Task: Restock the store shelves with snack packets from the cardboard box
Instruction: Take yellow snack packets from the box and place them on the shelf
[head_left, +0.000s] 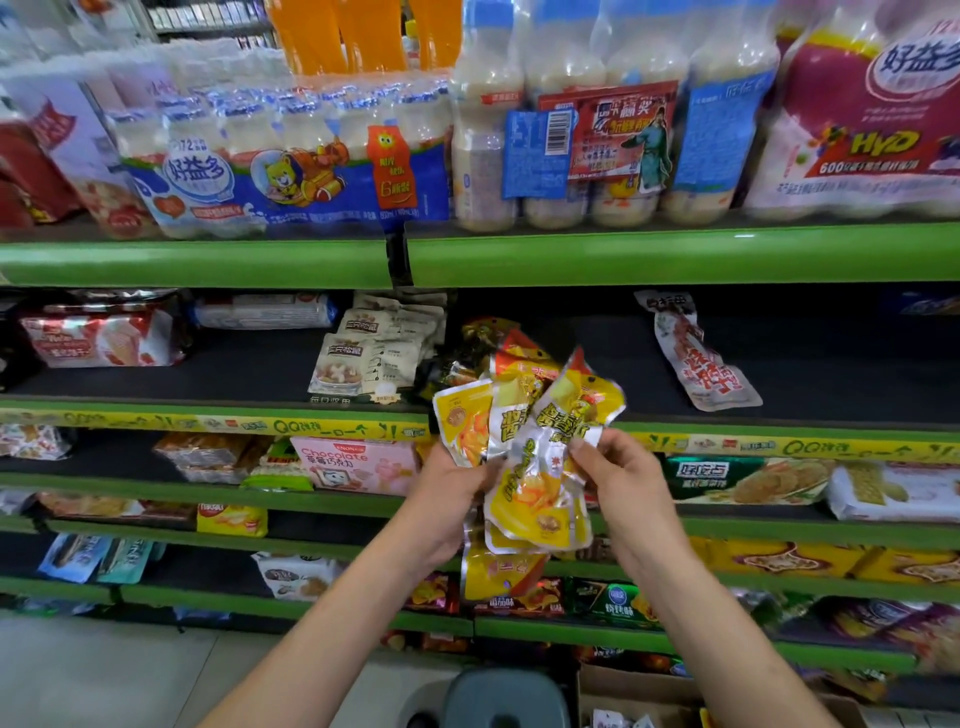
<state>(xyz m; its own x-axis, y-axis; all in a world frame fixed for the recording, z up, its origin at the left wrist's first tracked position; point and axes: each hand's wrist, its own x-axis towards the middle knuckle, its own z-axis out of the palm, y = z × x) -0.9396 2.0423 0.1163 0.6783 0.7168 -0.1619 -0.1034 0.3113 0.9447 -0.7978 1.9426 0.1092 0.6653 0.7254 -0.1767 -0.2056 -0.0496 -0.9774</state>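
bunch of yellow and silver snack packets (530, 457) fanned out at centre frame, held up in front of the second shelf (779, 395), long axes running mostly upright with the tops splayed toward the upper right. gripped from the left side by the left hand (452, 493), fingers curled behind the lower packets and mostly hidden, so exact hold hard to read. pinched from the right by the right hand (618, 473), thumb and fingertips closed on the silver edge of the front packet, probably peeling one off the bunch. right hand nearer to the bare dark stretch of shelf lying up and to the right of the packets; a short reach forward from there, judging by the gap. matching yellow packets (483, 348) already lying on that shelf just behind the bunch, upper centre. long red-lettered packet (696, 358) lying slantwise farther right on the same shelf. beige pouches (363, 353) left of centre. bottled drinks (571, 130) across the top shelf. cardboard box (639, 696) at the lower right edge, open, by a grey stool (504, 696).
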